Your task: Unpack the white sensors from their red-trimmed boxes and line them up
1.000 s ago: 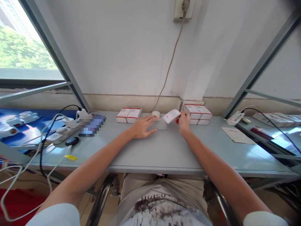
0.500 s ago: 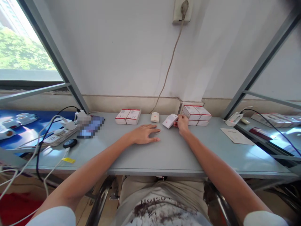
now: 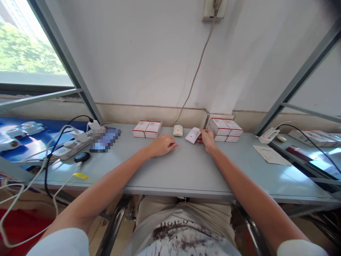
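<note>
Along the tabletop [image 3: 176, 172], beyond a shirt [image 3: 183, 240] lettered NOISO, red-edged boxes [image 3: 223, 128] stand stacked, print too small to read. Here's the left hand [image 3: 161, 145], fingers curled; whether pressed together, I can't tell. The right hand [image 3: 207, 139] pinches the white device [image 3: 192, 135] beside that stack, device's long axis slanting near-left to far-right.

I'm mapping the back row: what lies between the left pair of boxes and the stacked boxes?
In the head view: a cream device, then a white device with the right hand at its edge.
</note>
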Tool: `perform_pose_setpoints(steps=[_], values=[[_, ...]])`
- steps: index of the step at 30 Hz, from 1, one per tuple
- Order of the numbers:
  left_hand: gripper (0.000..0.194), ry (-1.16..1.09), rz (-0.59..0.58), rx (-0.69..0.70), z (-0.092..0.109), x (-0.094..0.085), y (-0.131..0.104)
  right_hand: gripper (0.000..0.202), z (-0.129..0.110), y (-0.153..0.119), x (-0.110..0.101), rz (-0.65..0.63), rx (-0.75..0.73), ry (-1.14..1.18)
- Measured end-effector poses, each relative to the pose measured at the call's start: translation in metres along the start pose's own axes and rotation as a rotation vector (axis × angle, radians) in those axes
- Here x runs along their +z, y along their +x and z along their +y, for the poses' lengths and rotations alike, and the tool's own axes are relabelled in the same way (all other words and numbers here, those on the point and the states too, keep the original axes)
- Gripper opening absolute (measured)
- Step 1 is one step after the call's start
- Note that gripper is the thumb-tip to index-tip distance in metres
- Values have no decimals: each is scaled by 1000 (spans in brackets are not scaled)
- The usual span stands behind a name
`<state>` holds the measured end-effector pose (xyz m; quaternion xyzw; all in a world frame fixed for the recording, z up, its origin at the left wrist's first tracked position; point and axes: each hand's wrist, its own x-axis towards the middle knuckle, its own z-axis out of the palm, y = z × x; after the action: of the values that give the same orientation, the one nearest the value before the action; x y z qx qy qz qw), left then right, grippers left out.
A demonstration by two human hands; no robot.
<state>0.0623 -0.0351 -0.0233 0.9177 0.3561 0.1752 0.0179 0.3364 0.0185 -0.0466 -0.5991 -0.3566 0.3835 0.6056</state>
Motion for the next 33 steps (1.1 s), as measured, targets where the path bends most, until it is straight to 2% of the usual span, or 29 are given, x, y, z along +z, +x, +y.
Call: perform_pose_setpoints(steps=[3, 8, 12, 15, 19, 22, 28, 33], values=[[45, 4, 21, -26, -1, 1, 0, 28, 3, 0, 1, -33, -55, -11], [39, -44, 17, -39, -1, 9, -2, 23, 5, -1, 3, -116, -81, 6], [36, -37, 39, -21, -2, 14, -2, 32, 8, -2, 4, -128, -140, -23], [33, -45, 59, -8, -4, 18, -2, 38, 11, -2, 3, -125, -280, -178], [31, -100, 89, -30, -6, 20, -1, 22, 13, 0, 3, -238, -563, -448], [32, -116, 93, -24, -5, 20, -1, 18, 13, 1, 2, -292, -677, -565], [34, -109, 80, 2, -5, 15, -1, 37, 16, 2, 1, -346, -745, -707], [46, -129, 130, -28, -12, 16, -2, 52, 21, 7, 1, -416, -765, -758]])
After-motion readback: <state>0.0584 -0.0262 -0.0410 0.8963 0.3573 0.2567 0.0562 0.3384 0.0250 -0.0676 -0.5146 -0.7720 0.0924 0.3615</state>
